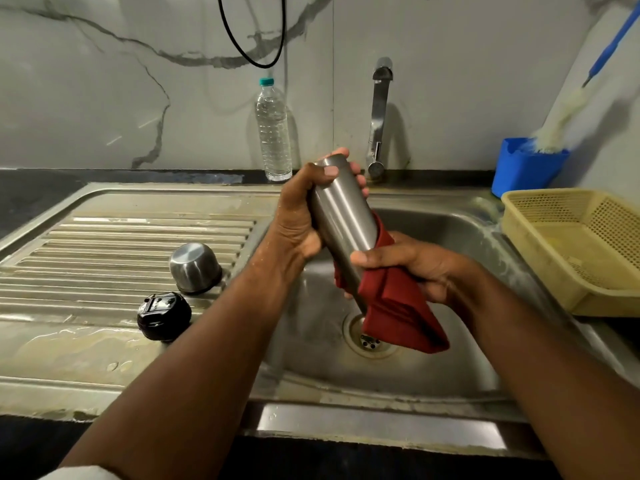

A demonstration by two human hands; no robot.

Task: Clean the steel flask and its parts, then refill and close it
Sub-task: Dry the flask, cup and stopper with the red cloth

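Note:
Over the sink basin (433, 375) I hold the steel flask (343, 216) tilted, its base up and away from me. My left hand (301, 216) grips its upper end, thumb across the steel. My right hand (412, 268) wraps a red cloth (398, 310) round the flask's lower end, and the cloth hangs down toward the drain. The flask's mouth is hidden by the cloth. On the ribbed drainboard (104, 244) to the left stand the steel cup lid (195, 267), upside down, and the black stopper (163, 315).
A clear plastic water bottle (273, 133) stands by the wall, and the tap (379, 116) rises behind the basin. At the right are a blue tub (526, 168) with a bottle brush (568, 112) and a yellow perforated basket (581, 247). Water pools on the drainboard's front.

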